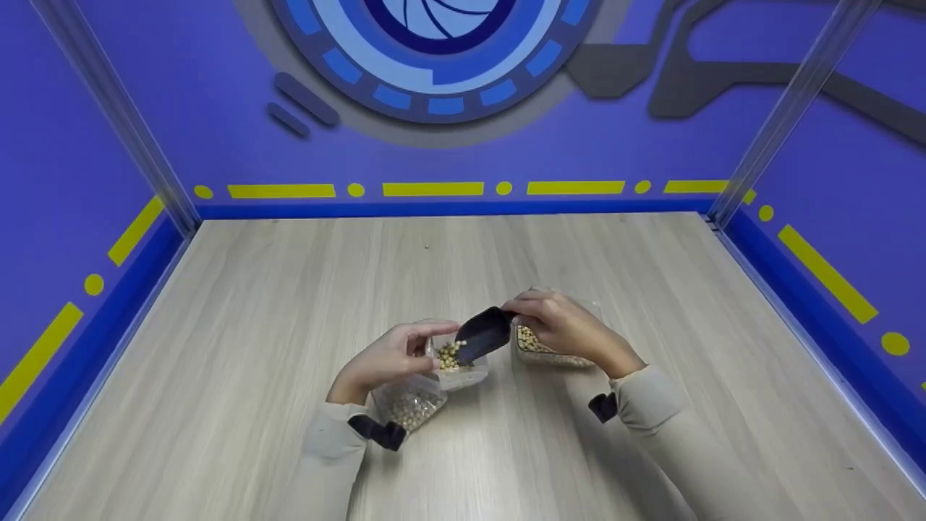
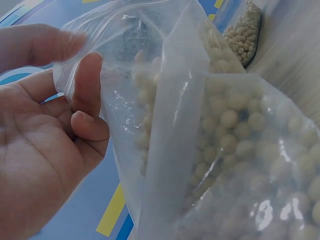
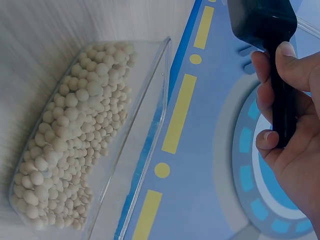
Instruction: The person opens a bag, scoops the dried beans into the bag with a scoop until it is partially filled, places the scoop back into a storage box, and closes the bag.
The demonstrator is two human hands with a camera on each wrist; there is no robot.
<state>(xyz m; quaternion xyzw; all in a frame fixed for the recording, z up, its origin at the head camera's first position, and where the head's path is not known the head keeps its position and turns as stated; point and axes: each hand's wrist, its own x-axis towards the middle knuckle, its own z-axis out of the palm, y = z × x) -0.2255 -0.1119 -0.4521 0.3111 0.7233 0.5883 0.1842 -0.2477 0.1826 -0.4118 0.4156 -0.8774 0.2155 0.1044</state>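
My left hand [image 1: 391, 358] pinches the rim of a clear plastic bag [image 1: 463, 378], fingers on the far side of its mouth. Round yellowish beans, soybeans by their look, show in the bag's mouth [image 1: 447, 354]. The right hand [image 1: 563, 323] grips a black scoop [image 1: 486, 334] by its handle, tilted with its lip down in the mouth of the bag. In the right wrist view the fingers wrap round the scoop's handle [image 3: 283, 107]. Below that hand stands a clear plastic tub [image 3: 135, 130] holding many such beans [image 3: 75, 135].
A second clear bag of beans [image 1: 414, 407] lies on the wooden table [image 1: 275, 304], under the left wrist. One stray bean [image 1: 427, 247] lies toward the back. Blue panels [image 1: 448, 159] enclose the table at the back and both sides.
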